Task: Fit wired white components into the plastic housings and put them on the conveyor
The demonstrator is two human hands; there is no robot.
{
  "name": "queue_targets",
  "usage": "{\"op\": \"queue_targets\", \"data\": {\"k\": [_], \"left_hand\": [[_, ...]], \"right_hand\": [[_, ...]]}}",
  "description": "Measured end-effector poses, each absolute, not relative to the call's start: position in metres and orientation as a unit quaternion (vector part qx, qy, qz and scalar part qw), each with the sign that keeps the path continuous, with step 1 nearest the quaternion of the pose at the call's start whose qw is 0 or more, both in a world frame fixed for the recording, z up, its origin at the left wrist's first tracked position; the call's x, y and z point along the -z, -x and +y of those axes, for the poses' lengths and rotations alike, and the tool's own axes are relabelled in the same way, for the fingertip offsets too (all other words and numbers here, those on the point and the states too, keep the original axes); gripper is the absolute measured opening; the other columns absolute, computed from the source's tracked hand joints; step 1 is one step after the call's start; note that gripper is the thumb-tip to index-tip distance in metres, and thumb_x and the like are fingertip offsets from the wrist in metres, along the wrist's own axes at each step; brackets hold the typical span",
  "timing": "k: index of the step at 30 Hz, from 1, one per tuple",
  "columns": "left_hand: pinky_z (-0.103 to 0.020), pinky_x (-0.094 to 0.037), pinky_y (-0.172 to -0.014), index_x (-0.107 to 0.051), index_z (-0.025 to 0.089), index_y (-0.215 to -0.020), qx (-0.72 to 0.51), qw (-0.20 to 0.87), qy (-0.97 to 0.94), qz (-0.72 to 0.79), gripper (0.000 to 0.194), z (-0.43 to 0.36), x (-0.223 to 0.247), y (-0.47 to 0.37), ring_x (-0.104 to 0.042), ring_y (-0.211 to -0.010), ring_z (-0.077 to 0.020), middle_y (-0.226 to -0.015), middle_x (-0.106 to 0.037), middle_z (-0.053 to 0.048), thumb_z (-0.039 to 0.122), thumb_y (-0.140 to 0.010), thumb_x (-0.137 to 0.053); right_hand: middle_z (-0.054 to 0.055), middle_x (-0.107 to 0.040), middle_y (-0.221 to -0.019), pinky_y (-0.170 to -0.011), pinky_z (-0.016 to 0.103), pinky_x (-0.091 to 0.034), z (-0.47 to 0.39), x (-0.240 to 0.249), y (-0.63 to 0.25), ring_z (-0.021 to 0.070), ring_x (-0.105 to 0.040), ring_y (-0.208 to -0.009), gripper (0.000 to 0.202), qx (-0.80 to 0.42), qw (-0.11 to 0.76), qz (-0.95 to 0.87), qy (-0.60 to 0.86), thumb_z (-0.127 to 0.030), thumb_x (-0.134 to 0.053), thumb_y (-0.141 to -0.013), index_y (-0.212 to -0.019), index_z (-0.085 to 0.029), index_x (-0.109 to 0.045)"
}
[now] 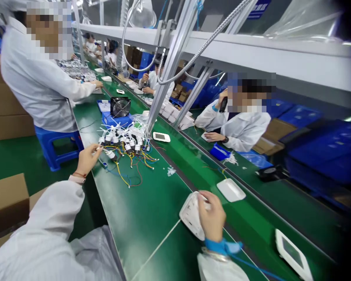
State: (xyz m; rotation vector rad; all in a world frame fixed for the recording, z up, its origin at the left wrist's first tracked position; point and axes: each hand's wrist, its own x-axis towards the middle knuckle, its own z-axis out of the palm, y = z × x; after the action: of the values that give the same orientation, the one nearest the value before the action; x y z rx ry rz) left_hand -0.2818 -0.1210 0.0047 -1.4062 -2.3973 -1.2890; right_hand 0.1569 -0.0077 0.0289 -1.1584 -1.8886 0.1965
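Observation:
My left hand (89, 158) is at the left edge of the green bench, its thumb and fingertips pinched together. Something small and whitish shows at the fingertips, too small to name. Right beside it lies a pile of white-and-black cylindrical parts (128, 140) with white ties and coloured wires. My right hand (212, 214) grips the right side of a white plastic housing (190, 216), whose inner side faces up; the fingers hide part of it. A blue wrist strap (219, 246) with a cord is around my right wrist.
A black fan (120, 107) stands on a blue box behind the pile. The green conveyor (199, 171) carries white housings (231, 190) and screened units (294, 253). Metal posts (172, 66) rise over the bench. Co-workers sit across (236, 121) and at the left (38, 78).

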Motion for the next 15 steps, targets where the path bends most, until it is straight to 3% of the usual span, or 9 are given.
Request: {"op": "queue_targets", "data": {"k": [4,8,11,13,15], "left_hand": [[-0.028,-0.046,-0.077,-0.061,0.016,-0.097,0.435,0.068,0.550,-0.710,0.029,-0.121,-0.040,0.241,-0.059,-0.082,-0.0162,-0.090,-0.063,-0.002,0.038,-0.083,-0.051],[-0.028,-0.046,-0.071,-0.064,0.017,-0.092,0.484,0.067,0.604,-0.629,0.020,-0.122,-0.090,0.197,-0.058,-0.075,-0.0148,-0.085,-0.064,-0.004,0.032,-0.082,-0.056],[-0.026,-0.047,-0.070,-0.065,0.018,-0.091,0.521,0.005,0.646,-0.558,0.016,-0.125,-0.122,0.173,-0.060,-0.076,-0.0140,-0.086,-0.065,-0.003,0.026,-0.079,-0.060],[-0.023,-0.047,-0.067,-0.066,0.018,-0.092,0.527,-0.043,0.695,-0.487,0.015,-0.125,-0.138,0.162,-0.060,-0.074,-0.0124,-0.085,-0.065,-0.003,0.022,-0.078,-0.060],[-0.021,-0.047,-0.064,-0.066,0.018,-0.092,0.523,-0.088,0.739,-0.416,0.016,-0.122,-0.151,0.150,-0.060,-0.070,-0.0104,-0.081,-0.065,-0.002,0.018,-0.077,-0.061]], "right_hand": [[0.006,-0.064,-0.077,-0.071,0.030,-0.045,0.021,-0.030,-0.095,0.0188,-0.059,-0.075,0.019,-0.184,0.256,-0.808,0.498,-0.029,-0.049,-0.076,-0.068,-0.018,-0.062],[0.001,-0.061,-0.056,-0.060,0.026,-0.043,0.065,-0.008,-0.070,0.0165,-0.059,-0.059,0.016,-0.198,0.203,-0.780,0.558,-0.020,-0.056,-0.067,-0.051,-0.019,-0.058],[0.000,-0.059,-0.051,-0.057,0.025,-0.043,0.084,0.007,-0.070,0.0163,-0.059,-0.057,0.019,-0.207,0.184,-0.756,0.594,-0.022,-0.058,-0.068,-0.049,-0.019,-0.057],[0.001,-0.060,-0.055,-0.060,0.026,-0.045,0.088,0.014,-0.070,0.0163,-0.060,-0.060,0.020,-0.216,0.181,-0.746,0.604,-0.024,-0.060,-0.072,-0.053,-0.017,-0.059],[0.002,-0.063,-0.069,-0.065,0.028,-0.048,0.088,0.016,-0.069,0.0149,-0.060,-0.067,0.017,-0.228,0.188,-0.742,0.601,-0.029,-0.059,-0.078,-0.070,-0.014,-0.062]]}}
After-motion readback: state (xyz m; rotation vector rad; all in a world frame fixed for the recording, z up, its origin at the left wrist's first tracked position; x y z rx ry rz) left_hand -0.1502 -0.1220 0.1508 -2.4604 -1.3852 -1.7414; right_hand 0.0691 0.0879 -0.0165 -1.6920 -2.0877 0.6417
